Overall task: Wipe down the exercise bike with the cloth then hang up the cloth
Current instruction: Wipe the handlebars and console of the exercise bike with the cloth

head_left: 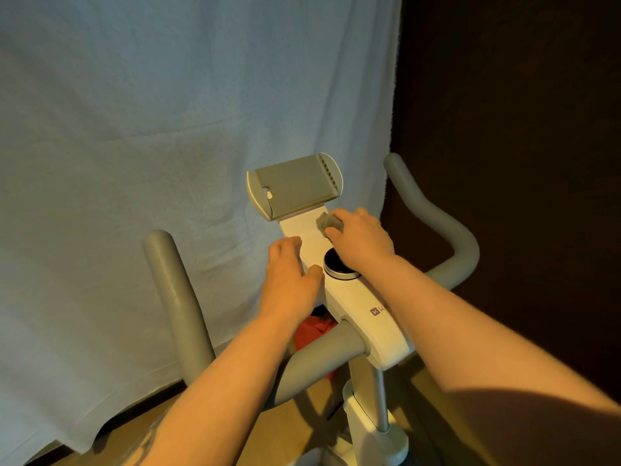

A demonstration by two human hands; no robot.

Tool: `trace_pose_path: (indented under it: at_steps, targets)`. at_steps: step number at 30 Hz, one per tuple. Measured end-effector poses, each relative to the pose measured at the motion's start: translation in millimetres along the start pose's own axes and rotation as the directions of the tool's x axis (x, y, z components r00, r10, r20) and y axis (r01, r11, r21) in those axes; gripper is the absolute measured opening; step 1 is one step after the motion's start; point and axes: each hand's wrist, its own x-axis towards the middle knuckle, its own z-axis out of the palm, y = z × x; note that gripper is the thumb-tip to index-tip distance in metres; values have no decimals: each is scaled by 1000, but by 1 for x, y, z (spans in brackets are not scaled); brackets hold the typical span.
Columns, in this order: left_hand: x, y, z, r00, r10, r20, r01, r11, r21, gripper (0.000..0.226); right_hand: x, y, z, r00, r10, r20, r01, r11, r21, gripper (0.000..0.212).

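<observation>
A small cloth rubs the top of the exercise bike.

The right hand (pixel 361 237), just right of the middle of the frame, has its fingers curled tight on a small, fuzzy grey cloth (pixel 327 223) and presses it on the smooth white console (pixel 349 297) of the exercise bike (pixel 373 334). The left hand (pixel 290 277), just left of it, lies flat with fingers loose and a little apart on the console's edge. The cloth is tiny and bunched up, so it could slip out and drop. The right wrist sits over the round shiny knob (pixel 337 265) and might turn it by mistake. The flat grey tray (pixel 295 185) above looks hard. The curved grey handlebars (pixel 433 213) look soft and padded. A bumpy pale sheet (pixel 151 129) hangs behind.
</observation>
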Motion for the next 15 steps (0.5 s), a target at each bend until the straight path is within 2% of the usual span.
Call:
trace_pose_path:
  at_steps: [2,4,6,9,11,13,15]
  targets:
    - [0,0,0,1000,1,0,-1,1000,7,50,-21,-3,4,995,33,-97,-47,988,-144,29]
    - [-1,-1,-1,1000,5,9,-6,1000,14,50,-39,-2,8,983,39,-180,-69,984,-164,30]
    - [-1,-1,0,1000,14,26,-15,999,28,49,-37,3,4,983,110,-147,-124,988,-87,33]
    - [0,-1,0,1000,9,27,-10,999,31,50,-24,8,-9,985,170,18,-170,985,37,30]
    - [-1,-1,1,1000,1,27,-2,1000,30,51,-34,9,-17,987,154,52,-153,988,-22,28]
    - [-1,0,1,1000,1,24,-2,999,37,51,-49,16,-18,991,131,1,-130,981,-147,30]
    - [0,1,2,1000,2,13,-2,999,45,50,-52,17,-19,988,151,-42,-156,975,-158,30]
